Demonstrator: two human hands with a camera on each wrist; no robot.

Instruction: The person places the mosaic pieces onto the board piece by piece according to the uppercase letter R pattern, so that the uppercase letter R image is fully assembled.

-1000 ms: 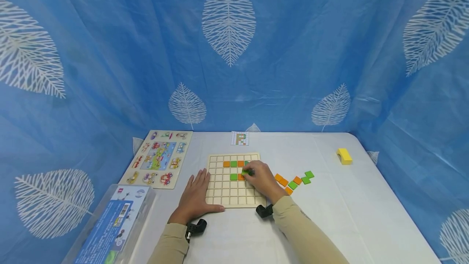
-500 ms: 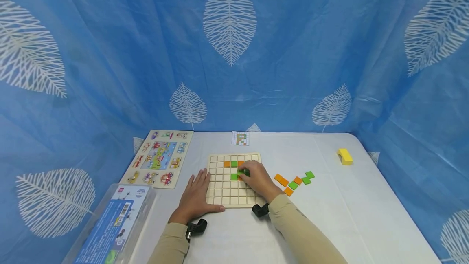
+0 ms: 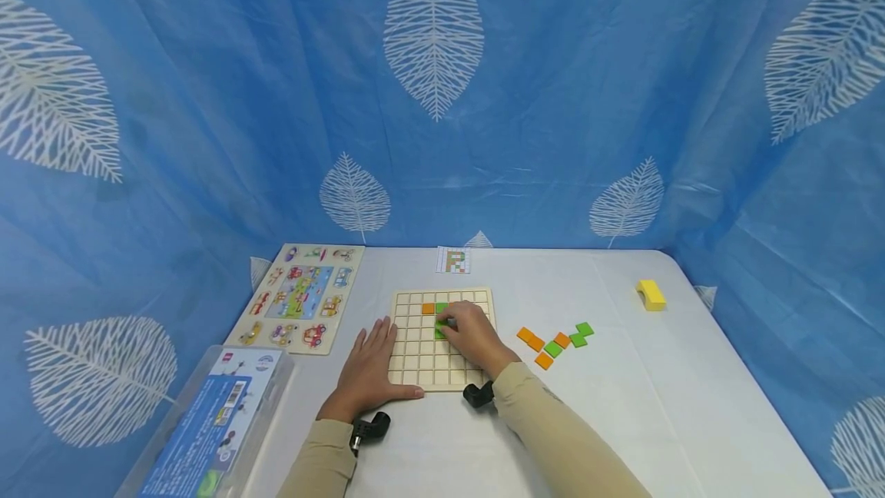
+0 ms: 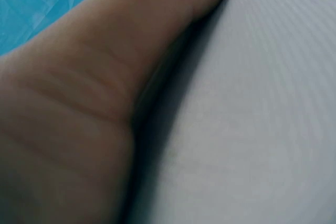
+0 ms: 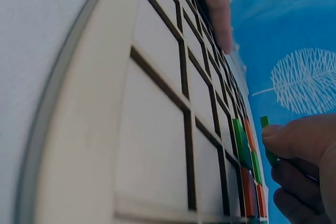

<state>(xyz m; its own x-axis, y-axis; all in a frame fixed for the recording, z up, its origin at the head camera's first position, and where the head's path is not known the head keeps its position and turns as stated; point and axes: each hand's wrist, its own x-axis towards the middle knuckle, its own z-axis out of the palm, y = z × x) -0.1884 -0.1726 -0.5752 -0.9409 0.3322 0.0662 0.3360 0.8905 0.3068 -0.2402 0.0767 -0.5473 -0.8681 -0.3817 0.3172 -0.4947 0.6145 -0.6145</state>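
Note:
A wooden grid board [image 3: 419, 379] lies flat on the table. My left hand [image 3: 369, 370] rests along its left side with fingers spread, the thumb near the front edge. Over the board, my right hand [image 3: 473, 336] pinches a green square tile [image 5: 269, 145] between thumb and fingers, just above the surface in the right wrist view. An orange tile [image 3: 428, 309] sits in the upper row beside a green tile [image 3: 442, 307]. Other placed tiles are hidden by the right hand in the head view; the right wrist view shows several orange and green ones.
Loose orange tiles [image 3: 544, 360] and green tiles [image 3: 585, 328] lie right of the board. A pattern card [image 3: 453, 260] is behind it. Vehicle puzzle [image 3: 299, 298] and plastic box [image 3: 207, 429] stand at left; a yellow arch block [image 3: 651, 295] is far right.
My right hand has moved left across the board with the green tile, covering more of the upper row. The left hand stays in place.

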